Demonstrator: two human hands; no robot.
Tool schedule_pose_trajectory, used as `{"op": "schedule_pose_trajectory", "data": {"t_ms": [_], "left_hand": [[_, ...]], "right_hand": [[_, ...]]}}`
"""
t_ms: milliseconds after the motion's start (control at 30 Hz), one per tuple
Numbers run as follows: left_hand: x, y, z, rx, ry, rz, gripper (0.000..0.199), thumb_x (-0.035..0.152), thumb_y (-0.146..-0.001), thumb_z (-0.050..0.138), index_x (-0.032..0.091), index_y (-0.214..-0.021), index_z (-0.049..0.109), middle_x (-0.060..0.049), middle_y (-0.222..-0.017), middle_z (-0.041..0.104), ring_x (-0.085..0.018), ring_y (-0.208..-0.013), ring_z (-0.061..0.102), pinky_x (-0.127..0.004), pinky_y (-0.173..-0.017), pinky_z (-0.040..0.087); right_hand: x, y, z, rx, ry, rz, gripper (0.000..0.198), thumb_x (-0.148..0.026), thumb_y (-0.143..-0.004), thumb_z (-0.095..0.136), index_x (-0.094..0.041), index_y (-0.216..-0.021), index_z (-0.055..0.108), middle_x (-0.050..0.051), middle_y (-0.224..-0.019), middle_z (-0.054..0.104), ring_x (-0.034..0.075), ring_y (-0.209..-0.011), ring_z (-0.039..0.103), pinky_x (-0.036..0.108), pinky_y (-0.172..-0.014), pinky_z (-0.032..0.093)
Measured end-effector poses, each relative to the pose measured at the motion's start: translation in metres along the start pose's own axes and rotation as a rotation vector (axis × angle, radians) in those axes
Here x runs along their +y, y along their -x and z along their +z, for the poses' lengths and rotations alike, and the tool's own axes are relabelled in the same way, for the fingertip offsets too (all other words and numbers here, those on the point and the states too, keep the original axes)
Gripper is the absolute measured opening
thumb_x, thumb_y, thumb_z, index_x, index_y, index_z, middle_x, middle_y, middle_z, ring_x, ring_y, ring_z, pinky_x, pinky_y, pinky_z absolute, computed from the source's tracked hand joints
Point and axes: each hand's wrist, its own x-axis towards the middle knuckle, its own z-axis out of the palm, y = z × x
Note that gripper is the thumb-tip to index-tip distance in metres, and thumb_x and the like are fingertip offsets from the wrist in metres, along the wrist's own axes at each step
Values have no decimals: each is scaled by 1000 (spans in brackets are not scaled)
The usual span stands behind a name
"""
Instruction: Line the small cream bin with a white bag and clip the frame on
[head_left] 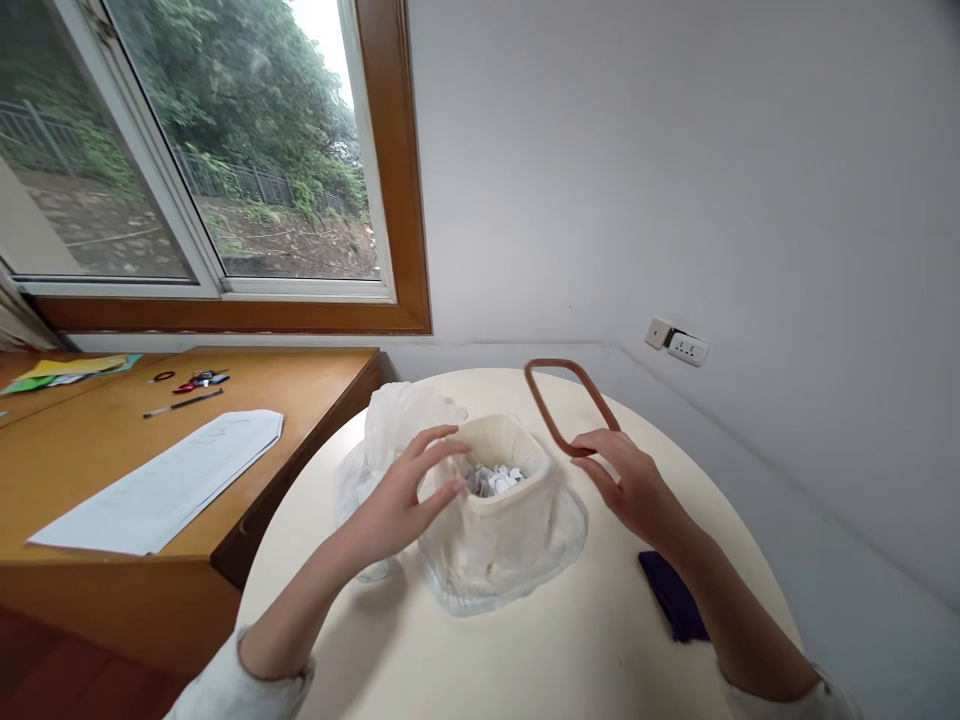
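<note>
A small cream bin [510, 440] stands upright on the round table, lined with a thin white plastic bag [495, 570] whose edge is folded down over the outside. Crumpled white paper [496, 480] lies inside it. My left hand [409, 490] is at the bin's left rim, fingers spread and curved; whether the fingertips touch the rim I cannot tell. To the right of the bin, my right hand [626, 480] pinches a brown, rounded rectangular ring [536, 390] by its near corner, holding it tilted above the table. Another loose white plastic bag [401, 420] lies crumpled behind my left hand.
A dark purple folded cloth [671, 595] lies by my right forearm on the round table [585, 640]. On the wooden desk [322, 385] at left are paper sheets [172, 480], a pen [184, 403] and keys [201, 380]. A wall socket [688, 348] is at right.
</note>
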Motion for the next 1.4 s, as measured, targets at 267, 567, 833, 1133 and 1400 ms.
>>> {"op": "schedule_pose_trajectory", "data": {"t_ms": [267, 567, 833, 1133, 1400], "left_hand": [[10, -25, 3, 291, 441, -148, 58, 40, -84, 48, 28, -135, 22, -7, -111, 55, -17, -91, 59, -38, -87, 44], [3, -38, 3, 332, 408, -244, 51, 33, -77, 56, 19, -124, 44, 3, -69, 52, -7, -47, 45, -22, -45, 38], [-15, -41, -6, 245, 601, -323, 49, 31, -72, 57, 16, -118, 51, 3, -64, 49, -8, -46, 46, -22, -41, 39], [-17, -44, 3, 134, 394, -344, 44, 33, -78, 48, 16, -118, 53, 0, -69, 55, -10, -47, 48, -25, -47, 41], [-25, -45, 8, 202, -133, -360, 39, 32, -80, 40, 18, -112, 57, -5, -96, 61, -16, -69, 55, -31, -69, 44]], "right_hand": [[-46, -23, 13, -145, 84, -321, 20, -15, -88, 37, -19, -87, 57, 4, -80, 60, 16, -78, 53, 35, -78, 40], [-51, -31, 22, -100, 88, -337, 11, -23, -86, 48, -21, -83, 59, 1, -82, 63, 14, -84, 56, 40, -96, 28], [-33, -44, 35, 127, -19, 57, 31, -30, -85, 47, -26, -115, 52, 8, -117, 51, 21, -106, 49, 37, -87, 40], [-22, -54, 44, -86, -94, 283, 37, -17, -80, 41, -24, -114, 56, 3, -86, 57, 14, -71, 52, 26, -65, 43], [-23, -57, 48, -202, -12, 317, 32, -13, -76, 39, -24, -94, 63, 1, -77, 55, 14, -72, 51, 25, -64, 38]]}}
